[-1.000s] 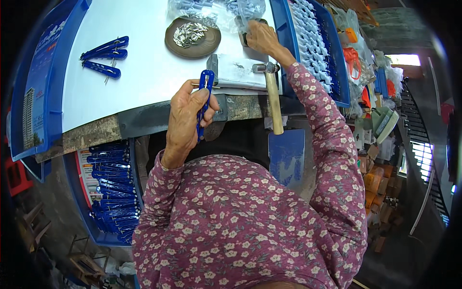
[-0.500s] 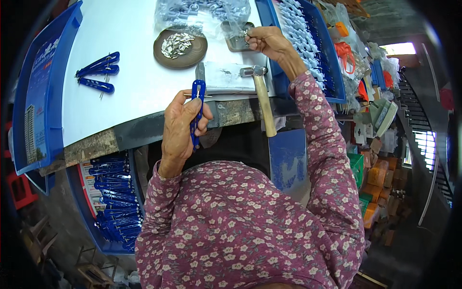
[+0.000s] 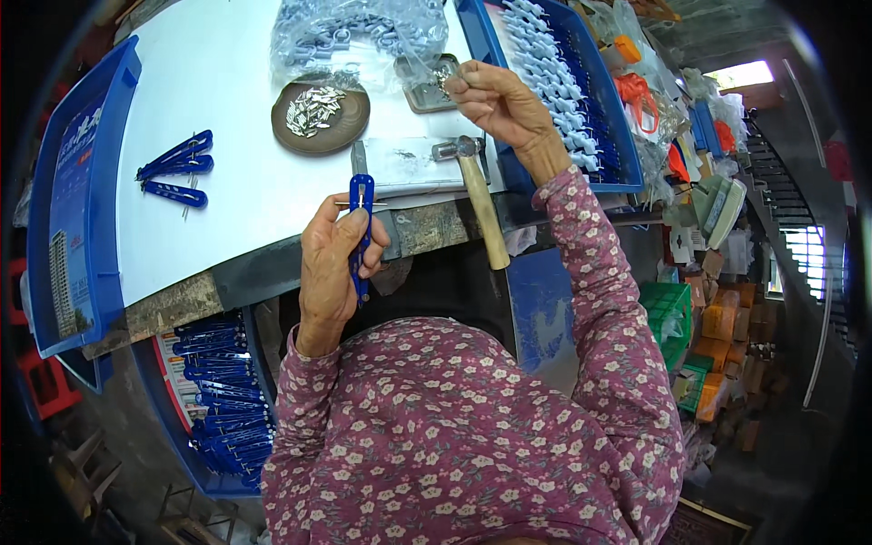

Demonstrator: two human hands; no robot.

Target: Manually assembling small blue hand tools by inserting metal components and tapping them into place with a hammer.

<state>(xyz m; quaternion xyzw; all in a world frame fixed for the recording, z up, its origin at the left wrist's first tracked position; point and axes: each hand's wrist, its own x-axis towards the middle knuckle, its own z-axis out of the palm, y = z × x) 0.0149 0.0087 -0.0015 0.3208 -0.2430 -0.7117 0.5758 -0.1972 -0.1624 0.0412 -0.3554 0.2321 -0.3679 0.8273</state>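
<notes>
My left hand (image 3: 334, 263) grips a blue-handled snip tool (image 3: 361, 227) upright at the near edge of the white table (image 3: 227, 100). My right hand (image 3: 498, 102) is raised at the far right, with its fingertips pinched over a small square metal tray (image 3: 425, 84); whether it holds a small part I cannot tell. A wooden-handled hammer (image 3: 480, 204) lies on the table edge between my hands, next to a flat metal plate (image 3: 400, 163). A round brown dish (image 3: 320, 116) holds several small metal pieces.
Three blue tool halves (image 3: 174, 168) lie on the table's left. A clear bag of metal parts (image 3: 354, 32) sits at the back. Blue trays stand left (image 3: 73, 200) and right (image 3: 563, 91), the right one filled with white pieces. A bin of blue tools (image 3: 218, 400) sits below.
My right hand has lifted from the table toward the small metal tray. My left hand stays on the blue tool near the table edge, shifting slightly.
</notes>
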